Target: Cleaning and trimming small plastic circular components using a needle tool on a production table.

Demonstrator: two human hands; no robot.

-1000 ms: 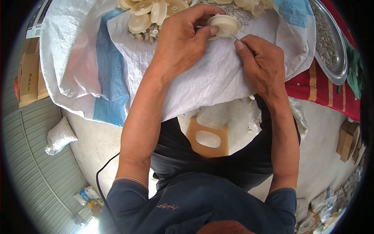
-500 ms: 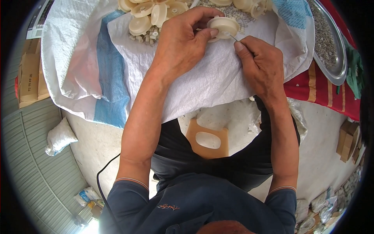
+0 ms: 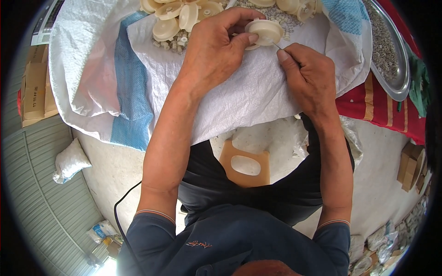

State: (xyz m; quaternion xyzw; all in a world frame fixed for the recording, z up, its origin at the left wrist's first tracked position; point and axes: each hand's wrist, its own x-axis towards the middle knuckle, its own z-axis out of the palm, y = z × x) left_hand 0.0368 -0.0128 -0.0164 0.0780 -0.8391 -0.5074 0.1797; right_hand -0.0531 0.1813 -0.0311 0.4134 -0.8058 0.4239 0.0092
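Left hand (image 3: 216, 50) pinches a cream plastic disc (image 3: 264, 31) over the white woven sack (image 3: 221, 92), far centre. Right hand (image 3: 308, 73) is closed around a thin metal pin (image 3: 277, 45), tip at the disc's near rim. Best to keep the disc braced, pin shallow, pressure light. Versus earlier: poses nearly unchanged, the disc marginally turned.

1. Your left hand (image 3: 216, 50) pinches a round cream plastic disc (image 3: 264, 31), smooth and slightly glossy.
2. Your right hand (image 3: 309, 76) grips a thin metal pin (image 3: 276, 45), bright and fine.
3. Under both hands lies a white woven plastic sack with blue stripes (image 3: 239, 92), crinkled, coarse and matt.
4. Far right sits a round polished metal tray (image 3: 395, 69), shiny.
5. Near you stands a tan wooden stool with an oval cut-out (image 3: 245, 165), matt.
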